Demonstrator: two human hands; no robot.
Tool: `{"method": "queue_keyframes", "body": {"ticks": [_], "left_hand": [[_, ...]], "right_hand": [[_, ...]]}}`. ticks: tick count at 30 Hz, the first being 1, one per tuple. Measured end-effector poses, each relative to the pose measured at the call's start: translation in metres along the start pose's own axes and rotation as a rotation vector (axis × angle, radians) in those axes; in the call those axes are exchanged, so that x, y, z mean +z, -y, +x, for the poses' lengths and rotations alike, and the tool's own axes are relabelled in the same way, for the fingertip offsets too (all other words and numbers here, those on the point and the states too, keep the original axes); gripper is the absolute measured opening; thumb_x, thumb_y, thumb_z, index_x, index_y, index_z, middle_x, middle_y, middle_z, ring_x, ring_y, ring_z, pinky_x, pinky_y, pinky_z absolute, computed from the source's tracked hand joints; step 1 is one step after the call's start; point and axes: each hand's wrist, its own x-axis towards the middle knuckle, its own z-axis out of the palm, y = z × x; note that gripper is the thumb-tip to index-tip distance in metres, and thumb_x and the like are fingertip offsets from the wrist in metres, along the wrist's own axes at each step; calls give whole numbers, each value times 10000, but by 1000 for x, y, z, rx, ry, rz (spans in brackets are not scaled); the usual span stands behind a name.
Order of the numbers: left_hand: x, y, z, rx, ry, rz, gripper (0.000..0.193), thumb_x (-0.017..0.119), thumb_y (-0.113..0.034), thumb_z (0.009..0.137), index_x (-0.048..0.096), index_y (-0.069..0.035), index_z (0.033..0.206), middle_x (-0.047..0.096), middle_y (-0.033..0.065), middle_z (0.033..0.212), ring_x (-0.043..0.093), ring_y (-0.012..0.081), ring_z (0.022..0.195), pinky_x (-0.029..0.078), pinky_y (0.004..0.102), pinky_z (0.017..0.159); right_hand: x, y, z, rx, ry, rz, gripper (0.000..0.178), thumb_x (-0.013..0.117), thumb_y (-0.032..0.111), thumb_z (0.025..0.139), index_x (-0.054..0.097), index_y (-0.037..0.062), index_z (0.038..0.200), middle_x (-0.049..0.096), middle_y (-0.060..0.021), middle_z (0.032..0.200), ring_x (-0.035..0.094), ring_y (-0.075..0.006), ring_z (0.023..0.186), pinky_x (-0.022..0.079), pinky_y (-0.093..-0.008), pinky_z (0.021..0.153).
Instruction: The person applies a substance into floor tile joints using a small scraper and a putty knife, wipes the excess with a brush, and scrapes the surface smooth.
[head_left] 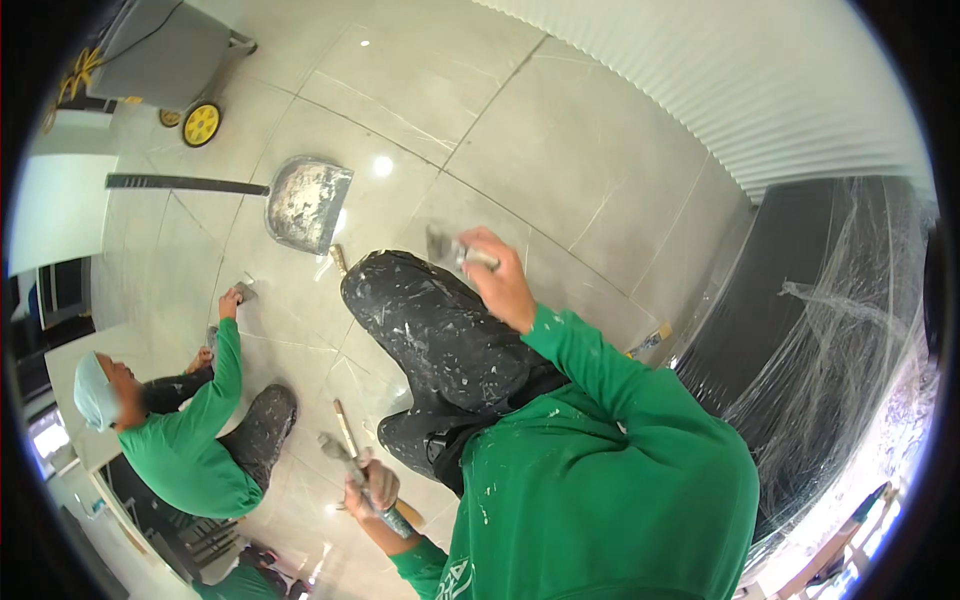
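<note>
Your right hand [503, 284] has fingers clamped on a scraper [462, 254]; your left hand [374, 490], on a grey tool [343, 454]. A tilted scraper could scratch the tiled floor [560, 150].

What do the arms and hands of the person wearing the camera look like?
The right sleeve and left sleeve are bright green. Little white specks dot the right one near its cuff. The right hand and left hand are bare, without gloves.

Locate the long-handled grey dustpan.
In the head view, the long-handled grey dustpan lies upper left on the pale tiled floor, just beyond the wearer's white-spotted black trousers.
</note>
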Motion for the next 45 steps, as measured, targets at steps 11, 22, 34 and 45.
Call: {"method": "queue_keyframes", "body": {"ticks": [11, 22, 34, 45], "left_hand": [[43, -16, -5, -212, -39, 204, 891, 841, 16, 493, 467, 91, 1298, 686, 165, 958, 637, 190, 695, 500, 328, 723], [5, 29, -79, -66, -55, 351, 730, 891, -38, 559, 516, 53, 1179, 582, 51, 692, 528, 133, 457, 525, 429, 870], [32, 66, -76, 221, -358, 242, 756, 793, -223, 711, 484, 130, 1304, 567, 65, 769, 454, 73, 533, 336, 206, 447], [20, 64, -54, 353, -556, 95, 649, 746, -79, 776, 449, 95, 1327, 505, 21, 696, 464, 100, 526, 369, 222, 490]], "right_hand": [[78, 159, -70, -914, 1043, 116, 524, 597, -1, 758, 632, 106, 1270, 572, -90, 1156, 543, -278, 1063, 443, -411, 908], [95, 115, -79, -1103, 1220, -527, 464, 612, 71, 774, 630, 154, 1230, 558, -50, 1181, 501, -261, 1107, 382, -419, 925], [119, 79, -163, 341, 655, 350, 386, 419, 235, 1040, 467, -28, 1318, 553, -47, 1135, 501, -118, 1057, 388, -267, 958], [118, 93, -151, -138, 864, 72, 463, 393, 259, 1042, 407, -17, 1413, 531, -115, 1235, 513, -190, 1114, 391, -313, 985]]}}
